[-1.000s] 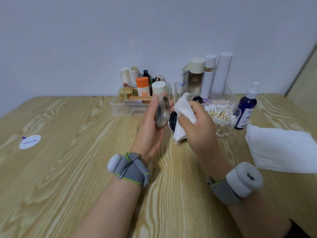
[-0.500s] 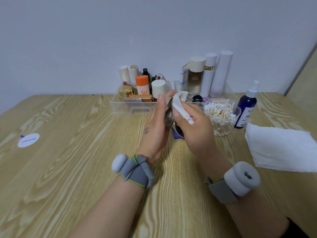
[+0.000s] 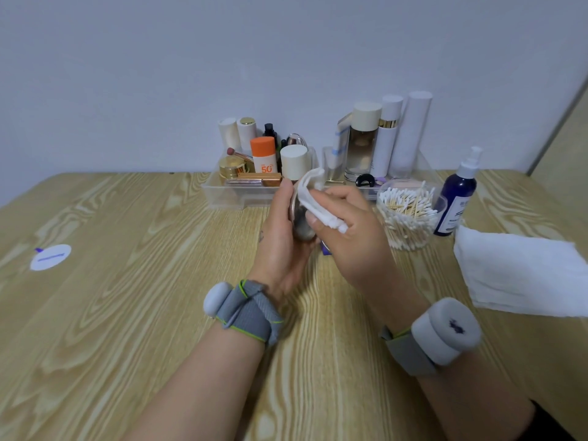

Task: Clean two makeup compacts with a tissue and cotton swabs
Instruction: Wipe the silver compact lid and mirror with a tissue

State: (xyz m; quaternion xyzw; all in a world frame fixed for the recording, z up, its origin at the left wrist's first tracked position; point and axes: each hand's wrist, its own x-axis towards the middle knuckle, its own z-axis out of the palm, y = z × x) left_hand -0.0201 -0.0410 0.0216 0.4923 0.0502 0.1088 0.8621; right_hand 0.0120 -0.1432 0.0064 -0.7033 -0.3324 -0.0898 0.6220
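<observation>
My left hand [image 3: 280, 246] holds a round silver compact [image 3: 300, 222] upright above the middle of the table, its face turned toward my right hand. My right hand [image 3: 353, 240] grips a folded white tissue [image 3: 313, 198] and presses it against the top of the compact's face. Most of the compact is hidden between the two hands. A clear cup of cotton swabs [image 3: 407, 214] stands just right of my right hand. A small purple edge [image 3: 325, 249] shows on the table under my right hand; I cannot tell what it is.
Two clear organisers [image 3: 238, 195] with bottles and jars line the back wall. A dark blue spray bottle [image 3: 456, 202] stands right of the swabs. A stack of white tissues [image 3: 518, 272] lies at the right. A round white sticker [image 3: 50, 256] is at the far left.
My hands have closed together. The tissue went from beside the compact onto its face, and my right hand has slid over it while the left keeps hold.
</observation>
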